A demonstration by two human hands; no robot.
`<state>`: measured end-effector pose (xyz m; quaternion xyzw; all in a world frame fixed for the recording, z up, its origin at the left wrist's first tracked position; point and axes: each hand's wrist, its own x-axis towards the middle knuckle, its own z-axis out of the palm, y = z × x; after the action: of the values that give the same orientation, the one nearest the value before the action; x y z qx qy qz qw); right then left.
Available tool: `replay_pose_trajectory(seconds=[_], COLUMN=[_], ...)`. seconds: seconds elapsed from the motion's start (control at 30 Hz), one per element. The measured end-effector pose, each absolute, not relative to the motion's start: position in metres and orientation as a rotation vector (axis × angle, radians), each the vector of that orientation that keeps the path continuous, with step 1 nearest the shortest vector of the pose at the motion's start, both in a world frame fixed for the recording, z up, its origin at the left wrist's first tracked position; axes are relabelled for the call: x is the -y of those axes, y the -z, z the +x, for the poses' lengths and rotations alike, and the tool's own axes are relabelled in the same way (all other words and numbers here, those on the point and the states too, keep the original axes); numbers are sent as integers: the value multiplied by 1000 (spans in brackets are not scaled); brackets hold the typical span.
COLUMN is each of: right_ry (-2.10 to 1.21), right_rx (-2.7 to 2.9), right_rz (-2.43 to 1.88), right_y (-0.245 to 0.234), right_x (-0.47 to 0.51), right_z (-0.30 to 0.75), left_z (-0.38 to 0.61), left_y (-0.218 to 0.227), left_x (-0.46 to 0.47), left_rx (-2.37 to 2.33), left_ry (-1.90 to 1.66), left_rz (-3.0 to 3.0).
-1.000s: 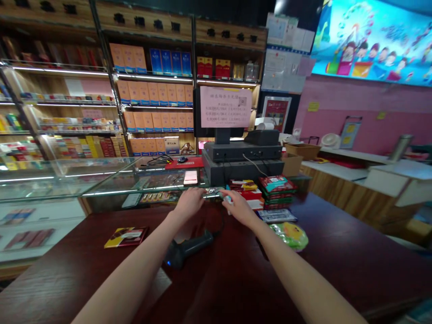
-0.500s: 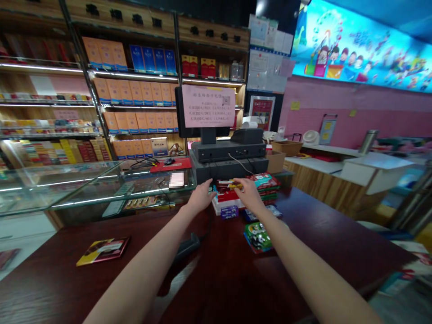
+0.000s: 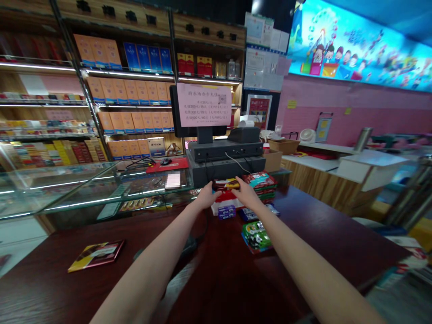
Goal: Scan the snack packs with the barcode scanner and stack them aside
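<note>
Both hands are at a pile of snack packs by the back edge of the dark wooden counter (image 3: 216,288). My left hand (image 3: 205,197) grips the left end of a flat brown-and-yellow snack packet (image 3: 230,183). At its other end, the fingers of my right hand (image 3: 247,193) are closed on it. Under the packet are red packs (image 3: 225,196), partly hidden by my fingers. Purple small packs (image 3: 226,212) lie in front of the pile. To the right is a stack of red-brown bags (image 3: 259,180). Green packs (image 3: 255,235) lie nearer me, beside my right forearm.
A similar yellow-and-maroon packet (image 3: 97,255) lies at the counter's left. My left forearm partly covers a dark handheld scanner (image 3: 189,246). Behind the pile stands a cash register (image 3: 226,164) with a screen bearing a pink notice (image 3: 205,105). A glass display case (image 3: 84,191) adjoins at left.
The brown-and-yellow packet has turned so that more of its printed face shows, with both hands at its ends. My view has shifted slightly to the right.
</note>
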<state>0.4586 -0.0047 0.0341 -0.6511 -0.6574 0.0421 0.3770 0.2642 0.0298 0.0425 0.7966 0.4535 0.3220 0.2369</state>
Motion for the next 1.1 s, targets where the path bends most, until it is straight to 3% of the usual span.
replay_pose_trajectory(seconds=[0.27,0.57,1.1], right_ry=[-35,24,-240], right_rx=[1626,1401,1500], right_rz=[-1700,-1440,-1086], right_y=[-27,-8,3], right_x=[9,22,42], right_z=[450,427,333], left_z=[260,225,99], left_y=[-42,-48,-29], left_x=[-26,-12,15], left_rx=[-1256,-1154,-1005], left_ry=[-909,-958,-1114], left_rz=[2107,2002,1589])
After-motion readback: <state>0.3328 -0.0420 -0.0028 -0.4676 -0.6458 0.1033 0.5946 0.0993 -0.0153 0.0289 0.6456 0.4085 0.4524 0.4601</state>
